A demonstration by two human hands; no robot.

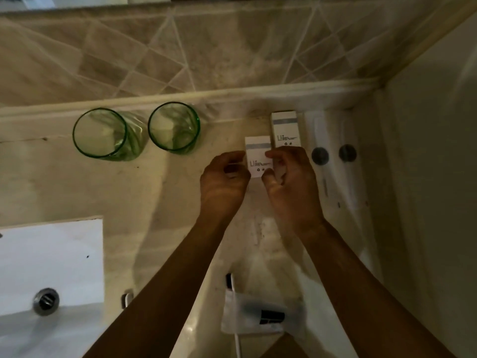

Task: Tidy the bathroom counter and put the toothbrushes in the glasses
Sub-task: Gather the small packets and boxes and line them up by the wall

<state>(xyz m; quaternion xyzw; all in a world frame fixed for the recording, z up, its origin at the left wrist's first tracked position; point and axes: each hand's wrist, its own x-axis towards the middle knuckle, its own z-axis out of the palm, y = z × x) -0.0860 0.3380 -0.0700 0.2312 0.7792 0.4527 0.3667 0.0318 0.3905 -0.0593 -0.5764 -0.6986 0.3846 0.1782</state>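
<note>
Fingers of left hand and right hand curl onto opposite side edges of a small white box, gripping it from both sides; whether it is lifted off the bench cannot be told. Second white box lies just beside it, farther back. Two empty green glasses stand to the left, near the wall. A wrapped toothbrush lies at the bench's near edge.

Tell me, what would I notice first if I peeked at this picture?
Probably the two green glasses standing empty side by side near the tiled wall. Next, the left hand and right hand pinching a small white box on the counter, with a second white box just behind it.
</note>
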